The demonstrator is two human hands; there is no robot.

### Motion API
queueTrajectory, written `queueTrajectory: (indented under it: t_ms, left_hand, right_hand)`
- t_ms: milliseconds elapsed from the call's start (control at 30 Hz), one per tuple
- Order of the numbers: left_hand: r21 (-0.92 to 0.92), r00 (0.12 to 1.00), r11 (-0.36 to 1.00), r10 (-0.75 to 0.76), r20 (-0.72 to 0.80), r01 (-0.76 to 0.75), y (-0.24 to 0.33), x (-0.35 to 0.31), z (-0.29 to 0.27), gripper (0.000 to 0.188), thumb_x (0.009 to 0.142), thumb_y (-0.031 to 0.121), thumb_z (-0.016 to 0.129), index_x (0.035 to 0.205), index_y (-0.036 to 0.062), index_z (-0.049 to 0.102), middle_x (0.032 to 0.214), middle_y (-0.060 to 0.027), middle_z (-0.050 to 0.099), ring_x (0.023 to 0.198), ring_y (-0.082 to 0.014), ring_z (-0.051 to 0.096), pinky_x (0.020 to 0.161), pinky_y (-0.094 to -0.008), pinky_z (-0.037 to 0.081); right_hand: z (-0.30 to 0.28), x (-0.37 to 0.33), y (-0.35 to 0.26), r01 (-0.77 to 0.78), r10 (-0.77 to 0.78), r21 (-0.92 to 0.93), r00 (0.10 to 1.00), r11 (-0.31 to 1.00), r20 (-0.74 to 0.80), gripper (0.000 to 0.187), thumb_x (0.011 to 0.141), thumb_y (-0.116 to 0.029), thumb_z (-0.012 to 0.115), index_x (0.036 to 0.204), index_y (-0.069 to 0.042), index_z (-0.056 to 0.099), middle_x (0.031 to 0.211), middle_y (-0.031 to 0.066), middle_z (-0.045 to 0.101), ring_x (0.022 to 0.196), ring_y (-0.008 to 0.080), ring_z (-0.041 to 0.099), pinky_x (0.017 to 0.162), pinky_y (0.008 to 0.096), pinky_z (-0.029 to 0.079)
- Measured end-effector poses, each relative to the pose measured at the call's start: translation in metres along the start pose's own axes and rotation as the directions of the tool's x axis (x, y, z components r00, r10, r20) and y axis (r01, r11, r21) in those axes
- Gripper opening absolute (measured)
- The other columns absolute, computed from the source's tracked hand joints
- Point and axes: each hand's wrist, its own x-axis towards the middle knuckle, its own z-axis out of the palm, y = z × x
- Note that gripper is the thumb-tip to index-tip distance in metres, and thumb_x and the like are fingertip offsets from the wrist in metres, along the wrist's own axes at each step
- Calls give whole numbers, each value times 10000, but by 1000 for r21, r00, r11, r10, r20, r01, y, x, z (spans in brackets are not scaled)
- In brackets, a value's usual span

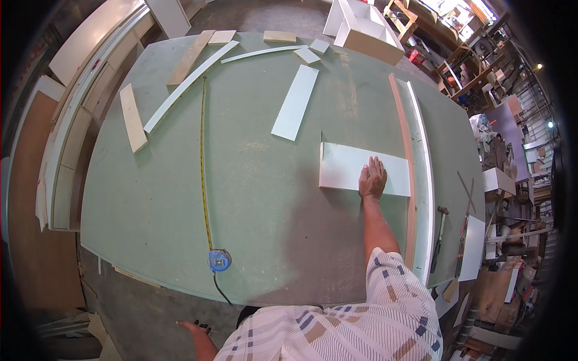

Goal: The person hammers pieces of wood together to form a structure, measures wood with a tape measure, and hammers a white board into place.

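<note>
My right hand (pixel 373 179) lies flat on a white board (pixel 343 162), fingers stretched out and close together. The board's right end meets a long wooden strip (pixel 404 150), with a long white-edged panel (pixel 424 156) beside it. A thin dark pointed piece (pixel 321 137) stands out at the board's far left corner. Low at the left, off the table edge, hangs my left hand (pixel 197 328), holding nothing, its fingers apart. Nearest to it on the table is a blue tape measure (pixel 220 260), its yellow blade (pixel 203 168) pulled out long toward the far side.
The green tabletop (pixel 259 198) also carries another white board (pixel 295 102), several loose strips and offcuts (pixel 133 117), and a hammer (pixel 441 234) at the right. A white cabinet carcass (pixel 364 30) stands beyond the far edge. Long drawer-like furniture (pixel 72 144) lines the left side.
</note>
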Motion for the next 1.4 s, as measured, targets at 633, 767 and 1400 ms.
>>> queueTrajectory:
  t_ms: [633, 767, 1400]
  left_hand:
    - [-50, 995, 998, 45, 88, -41, -10, -12, -18, 1196, 771, 958, 228, 1592, 102, 76, 1556, -151, 312, 1369, -532, 271, 1096, -707, 162]
    - [-29, 997, 999, 40, 69, -38, -28, -28, -12, 1259, 719, 995, 232, 1528, 31, 261, 1522, -255, 304, 1332, -529, 301, 1090, -686, 187]
    - [-138, 995, 989, 64, 81, -52, -79, -68, -56, 1371, 650, 1030, 289, 1536, -16, 283, 1613, -310, 118, 1481, -494, 151, 1150, -668, 150]
  right_hand:
    - [34, 58, -1, 15, -16, -10, 999, 1000, -44, 461, 979, -331, 492, 1375, -117, 595, 1471, 99, 531, 1379, 304, 460, 1158, 495, 302]
    - [37, 68, 7, 22, -24, -43, 998, 999, -51, 469, 980, -341, 488, 1382, -122, 589, 1474, 96, 530, 1382, 299, 459, 1159, 495, 301]
    - [92, 164, 7, -2, 1, -8, 997, 1000, -72, 476, 984, -377, 488, 1369, -119, 598, 1470, 92, 534, 1385, 294, 454, 1158, 525, 285]
